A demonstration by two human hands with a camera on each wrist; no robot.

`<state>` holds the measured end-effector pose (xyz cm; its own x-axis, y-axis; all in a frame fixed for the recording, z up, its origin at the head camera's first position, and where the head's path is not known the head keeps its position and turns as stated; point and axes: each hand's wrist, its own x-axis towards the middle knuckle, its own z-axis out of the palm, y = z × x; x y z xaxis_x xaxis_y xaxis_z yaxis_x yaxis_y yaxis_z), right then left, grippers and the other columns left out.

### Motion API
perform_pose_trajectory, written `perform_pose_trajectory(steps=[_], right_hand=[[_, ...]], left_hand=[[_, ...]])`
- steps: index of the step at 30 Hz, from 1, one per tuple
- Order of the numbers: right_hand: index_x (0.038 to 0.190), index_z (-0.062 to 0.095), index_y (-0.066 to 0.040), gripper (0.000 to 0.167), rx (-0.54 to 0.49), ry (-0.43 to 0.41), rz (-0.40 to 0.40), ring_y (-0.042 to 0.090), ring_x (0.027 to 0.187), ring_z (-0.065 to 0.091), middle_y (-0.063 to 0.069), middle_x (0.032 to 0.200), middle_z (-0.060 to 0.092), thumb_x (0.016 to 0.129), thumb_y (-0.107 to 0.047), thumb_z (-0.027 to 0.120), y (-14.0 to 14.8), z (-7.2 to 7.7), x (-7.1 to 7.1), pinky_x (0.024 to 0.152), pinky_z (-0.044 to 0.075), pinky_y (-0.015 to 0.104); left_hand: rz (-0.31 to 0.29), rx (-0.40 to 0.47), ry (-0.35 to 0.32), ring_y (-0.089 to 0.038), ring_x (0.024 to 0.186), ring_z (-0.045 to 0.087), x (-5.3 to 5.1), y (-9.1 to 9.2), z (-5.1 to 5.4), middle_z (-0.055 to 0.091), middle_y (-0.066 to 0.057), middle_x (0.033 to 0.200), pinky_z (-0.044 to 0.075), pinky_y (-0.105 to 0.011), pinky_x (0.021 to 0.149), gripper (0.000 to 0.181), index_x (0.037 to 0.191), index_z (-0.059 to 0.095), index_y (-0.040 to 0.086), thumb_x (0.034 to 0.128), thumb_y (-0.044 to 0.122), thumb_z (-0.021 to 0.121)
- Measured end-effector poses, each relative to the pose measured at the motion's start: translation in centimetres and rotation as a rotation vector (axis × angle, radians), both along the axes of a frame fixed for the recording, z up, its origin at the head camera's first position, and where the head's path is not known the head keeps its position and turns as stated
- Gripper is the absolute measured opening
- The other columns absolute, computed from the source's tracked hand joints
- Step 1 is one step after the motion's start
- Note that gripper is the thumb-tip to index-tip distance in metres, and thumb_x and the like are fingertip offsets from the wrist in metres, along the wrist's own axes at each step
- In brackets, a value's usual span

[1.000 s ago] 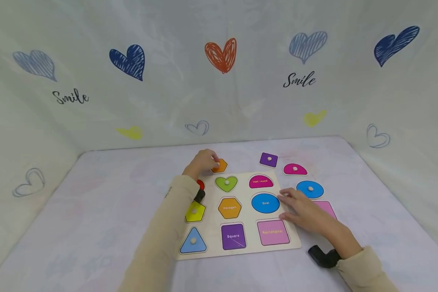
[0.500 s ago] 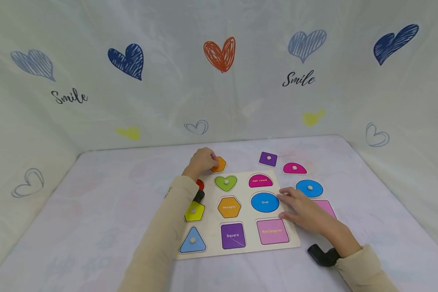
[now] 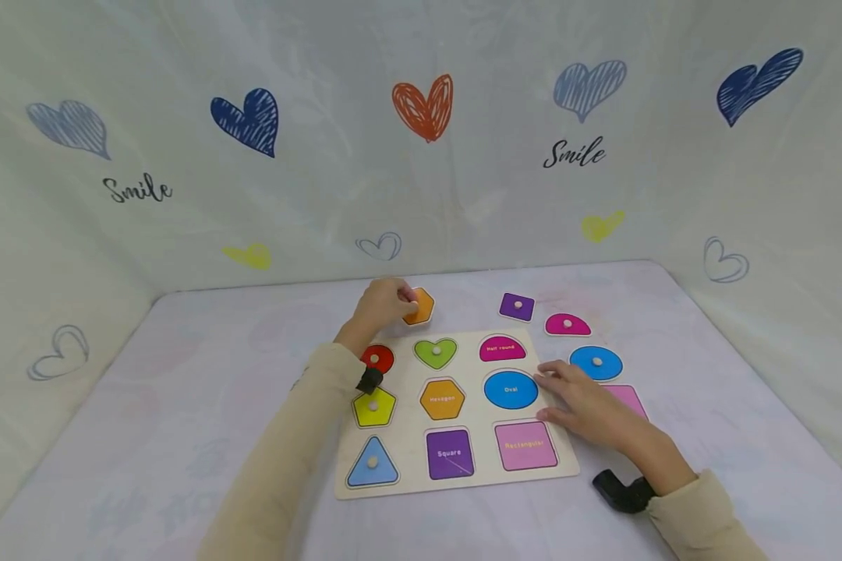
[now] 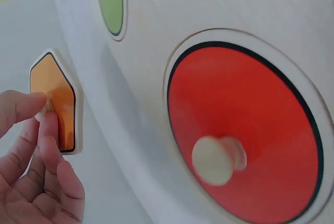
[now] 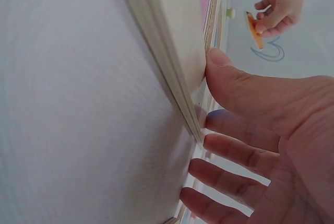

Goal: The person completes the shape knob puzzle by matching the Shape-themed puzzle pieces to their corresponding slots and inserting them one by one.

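Note:
My left hand [image 3: 377, 306] pinches the small knob of an orange hexagon puzzle piece [image 3: 424, 305] between thumb and fingers. The piece is tilted and off the table, just beyond the far edge of the puzzle board [image 3: 408, 440]; the left wrist view shows the grip on the hexagon piece [image 4: 60, 96] close up. On the board, the printed hexagon spot [image 3: 442, 400] shows no piece over it. My right hand [image 3: 589, 405] rests at the board's right edge, thumb and fingers extended and touching it; the right wrist view shows the thumb [image 5: 235, 85] against the board.
Knobbed pieces sit on the board: red circle [image 3: 382, 357], green heart [image 3: 435, 354], yellow pentagon [image 3: 379, 413], blue triangle [image 3: 370, 471]. Loose ones lie on the table: purple square [image 3: 515, 313], magenta half-round [image 3: 557, 327], blue oval [image 3: 592, 370], and a pink rectangle [image 3: 627, 399], partly hidden.
My left hand has lifted the orange hexagon piece from the table and tilted it, moving slightly up and away from the board. The right hand stays where it was.

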<state>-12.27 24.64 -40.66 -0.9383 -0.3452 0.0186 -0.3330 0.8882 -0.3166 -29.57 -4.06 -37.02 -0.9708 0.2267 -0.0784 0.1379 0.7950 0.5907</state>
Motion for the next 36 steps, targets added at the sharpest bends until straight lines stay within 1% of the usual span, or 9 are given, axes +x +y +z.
perform_pose_trajectory(steps=[3, 6, 12, 17, 20, 28, 32, 36], right_hand=[[0.128, 0.054, 0.000, 0.057, 0.002, 0.000, -0.004, 0.039, 0.119, 0.044, 0.020, 0.128, 0.047, 0.081, -0.028, 0.070, -0.1, 0.1, 0.0, 0.087, 0.050, 0.046], [0.127, 0.054, 0.000, 0.057, -0.001, -0.004, -0.008, 0.039, 0.119, 0.044, 0.020, 0.128, 0.047, 0.080, -0.028, 0.070, -0.2, 0.1, 0.0, 0.087, 0.050, 0.046], [0.128, 0.054, 0.000, 0.059, -0.001, -0.011, -0.007, 0.040, 0.119, 0.044, 0.020, 0.128, 0.047, 0.080, -0.029, 0.071, -0.3, -0.1, 0.1, 0.084, 0.052, 0.045], [0.128, 0.054, 0.000, 0.059, 0.008, 0.002, -0.006, 0.040, 0.118, 0.045, 0.020, 0.127, 0.047, 0.080, -0.029, 0.071, -0.2, -0.1, 0.0, 0.085, 0.051, 0.045], [0.128, 0.053, 0.000, 0.059, 0.006, 0.000, -0.007, 0.040, 0.118, 0.045, 0.020, 0.128, 0.047, 0.080, -0.029, 0.071, -0.2, -0.1, 0.0, 0.085, 0.051, 0.045], [0.128, 0.053, 0.000, 0.058, 0.010, 0.003, -0.014, 0.041, 0.119, 0.044, 0.021, 0.128, 0.047, 0.080, -0.029, 0.071, -0.1, -0.1, 0.0, 0.085, 0.051, 0.046], [0.128, 0.053, 0.000, 0.058, 0.008, -0.001, -0.013, 0.040, 0.119, 0.043, 0.021, 0.129, 0.047, 0.080, -0.029, 0.070, -0.1, -0.1, 0.0, 0.086, 0.051, 0.047], [0.128, 0.053, 0.000, 0.058, 0.005, 0.001, -0.003, 0.040, 0.119, 0.043, 0.021, 0.129, 0.047, 0.081, -0.029, 0.070, -0.1, -0.1, 0.0, 0.086, 0.050, 0.047]], left_hand=[[-0.027, -0.004, 0.028, -0.019, 0.080, 0.053, 0.6, -0.2, 0.5, 0.061, -0.004, 0.086, 0.046, -0.026, 0.072, 0.009, 0.090, 0.064, 0.011, 0.0859, 0.019, 0.064], [-0.050, -0.004, 0.051, -0.019, 0.080, 0.052, 1.4, -0.3, 1.1, 0.059, -0.004, 0.086, 0.046, -0.025, 0.071, 0.008, 0.089, 0.064, 0.011, 0.0859, 0.018, 0.064], [-0.097, 0.000, 0.072, -0.018, 0.079, 0.052, 3.5, -0.4, 2.1, 0.059, -0.003, 0.083, 0.046, -0.023, 0.069, 0.008, 0.089, 0.064, 0.011, 0.0859, 0.018, 0.065], [-0.140, -0.009, 0.116, -0.017, 0.076, 0.052, 5.0, -0.4, 2.5, 0.059, -0.003, 0.080, 0.046, -0.021, 0.067, 0.008, 0.089, 0.064, 0.010, 0.0858, 0.017, 0.065], [-0.149, -0.006, 0.134, -0.016, 0.075, 0.053, 5.8, -0.5, 2.7, 0.060, -0.002, 0.079, 0.046, -0.021, 0.067, 0.008, 0.088, 0.064, 0.010, 0.0858, 0.017, 0.065], [-0.182, -0.026, 0.149, -0.015, 0.072, 0.052, 7.6, -0.4, 2.5, 0.059, 0.000, 0.076, 0.046, -0.020, 0.066, 0.007, 0.087, 0.064, 0.012, 0.0855, 0.018, 0.066], [-0.197, -0.043, 0.151, -0.014, 0.069, 0.051, 8.3, -0.3, 2.1, 0.058, 0.001, 0.074, 0.045, -0.020, 0.063, 0.008, 0.085, 0.064, 0.012, 0.0850, 0.019, 0.067], [-0.207, -0.057, 0.160, -0.013, 0.067, 0.051, 8.7, -0.2, 1.5, 0.058, 0.002, 0.072, 0.044, -0.020, 0.061, 0.008, 0.085, 0.064, 0.012, 0.0845, 0.019, 0.067]])
